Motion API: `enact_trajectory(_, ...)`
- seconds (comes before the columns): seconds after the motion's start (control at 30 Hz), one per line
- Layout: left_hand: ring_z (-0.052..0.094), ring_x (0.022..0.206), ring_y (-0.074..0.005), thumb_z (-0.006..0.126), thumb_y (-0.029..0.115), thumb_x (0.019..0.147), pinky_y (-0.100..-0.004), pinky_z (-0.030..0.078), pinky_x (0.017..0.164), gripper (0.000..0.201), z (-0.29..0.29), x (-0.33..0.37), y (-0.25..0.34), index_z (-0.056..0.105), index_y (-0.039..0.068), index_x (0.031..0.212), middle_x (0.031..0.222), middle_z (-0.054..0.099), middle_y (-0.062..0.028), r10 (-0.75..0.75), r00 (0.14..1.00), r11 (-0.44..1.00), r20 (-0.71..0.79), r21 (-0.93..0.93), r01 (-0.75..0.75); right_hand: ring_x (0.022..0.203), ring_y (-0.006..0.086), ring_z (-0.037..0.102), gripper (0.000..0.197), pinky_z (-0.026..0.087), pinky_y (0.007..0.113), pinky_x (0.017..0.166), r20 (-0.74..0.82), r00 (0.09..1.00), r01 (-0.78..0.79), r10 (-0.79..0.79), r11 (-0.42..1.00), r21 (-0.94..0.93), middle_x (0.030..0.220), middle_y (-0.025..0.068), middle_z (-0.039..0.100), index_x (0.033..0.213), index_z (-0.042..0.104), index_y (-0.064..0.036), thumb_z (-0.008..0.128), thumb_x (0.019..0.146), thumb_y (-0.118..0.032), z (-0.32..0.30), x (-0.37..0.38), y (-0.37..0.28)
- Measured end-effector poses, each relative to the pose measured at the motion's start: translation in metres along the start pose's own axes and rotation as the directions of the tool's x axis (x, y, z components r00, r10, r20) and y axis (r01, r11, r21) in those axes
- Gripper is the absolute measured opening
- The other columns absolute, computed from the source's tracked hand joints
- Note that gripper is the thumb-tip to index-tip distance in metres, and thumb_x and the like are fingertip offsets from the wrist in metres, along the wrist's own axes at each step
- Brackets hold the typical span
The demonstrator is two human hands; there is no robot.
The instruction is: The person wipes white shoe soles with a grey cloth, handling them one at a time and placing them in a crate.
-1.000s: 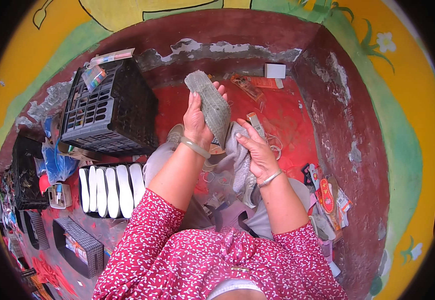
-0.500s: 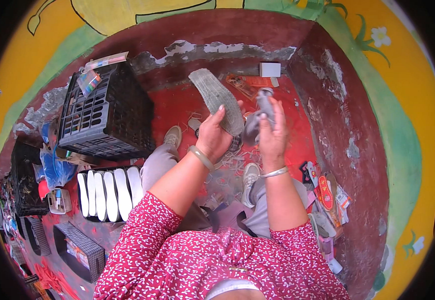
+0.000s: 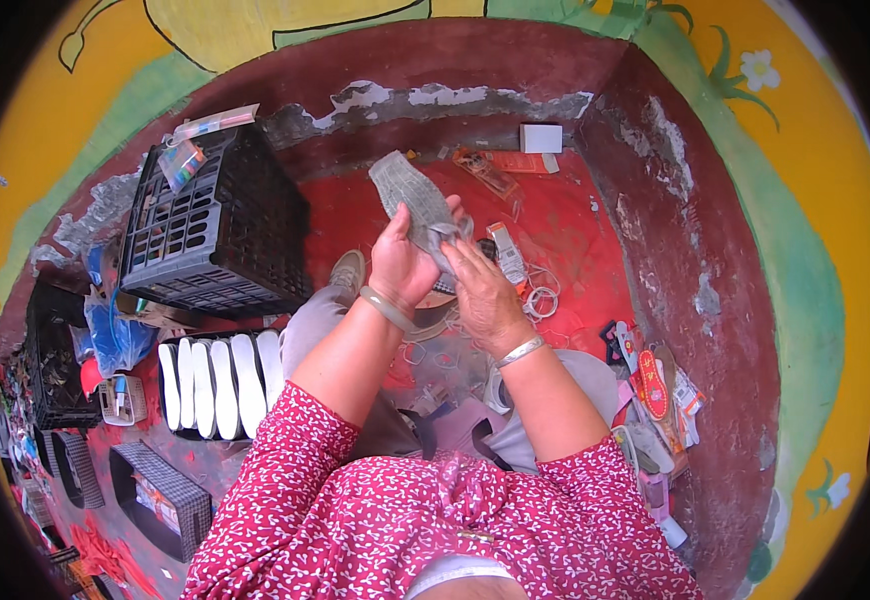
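In my left hand (image 3: 402,265) rests a grey, ribbed shoe insole (image 3: 403,188), slanting away to the upper left with the thumb along its near edge. My right hand (image 3: 488,297) presses a crumpled grey cloth (image 3: 442,238) onto the near end of the insole. The right fingers lie over the cloth and hide part of it, along with that end of the insole. Below and beyond the hands, a grey-white packaged item (image 3: 507,252) and loops of white cord (image 3: 541,301) lie on the red floor.
A black plastic crate (image 3: 220,225) stands to the left. Nearer, a tray holds several white insoles (image 3: 223,385). Beside the right wall lie insoles, including a red one (image 3: 652,383). A small white box (image 3: 540,138) sits by the back wall, and a checked open box (image 3: 160,500) at lower left.
My right hand has moved left and down, bringing the cloth from beside the insole onto its near end. The insole has shifted slightly left, and the floor items behind the cloth now show.
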State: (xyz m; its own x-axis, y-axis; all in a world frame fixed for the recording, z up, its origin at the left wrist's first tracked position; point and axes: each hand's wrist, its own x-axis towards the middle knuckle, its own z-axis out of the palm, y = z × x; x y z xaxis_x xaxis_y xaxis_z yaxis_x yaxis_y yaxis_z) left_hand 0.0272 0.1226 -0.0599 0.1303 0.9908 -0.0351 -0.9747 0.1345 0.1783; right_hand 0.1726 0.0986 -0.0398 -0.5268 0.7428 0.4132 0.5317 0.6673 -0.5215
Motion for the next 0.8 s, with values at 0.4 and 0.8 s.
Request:
enact_trajectory(0.4,0.046,0.119,-0.028,0.031,0.032,0.098,-0.0434,0.037,0.1,0.045,0.0,0.001,-0.023,0.039,-0.001,0.129,0.13,0.047,-0.0147,-0.026,1.0,0.956,0.009,0.291,0.023,0.118,0.0222,0.045,0.053,0.035,0.034,0.1,-0.201,0.86,0.184,0.468,0.084,0.979,0.13,0.0132,0.044,0.137,0.032,-0.001,0.046,0.085,0.0,-0.064,0.038,0.003)
enact_trajectory(0.8,0.05,0.11,-0.0298,0.023,0.043,0.097,-0.0434,0.037,0.099,0.052,0.015,-0.007,-0.022,0.044,0.002,0.123,0.118,0.053,-0.0148,-0.037,0.999,0.999,-0.032,0.006,0.038,0.098,0.0382,0.05,0.04,0.04,0.043,0.089,-0.164,0.987,-0.019,0.005,0.996,-0.084,0.109,0.0203,0.052,0.113,0.055,-0.0069,0.047,0.076,0.004,-0.003,0.018,-0.013)
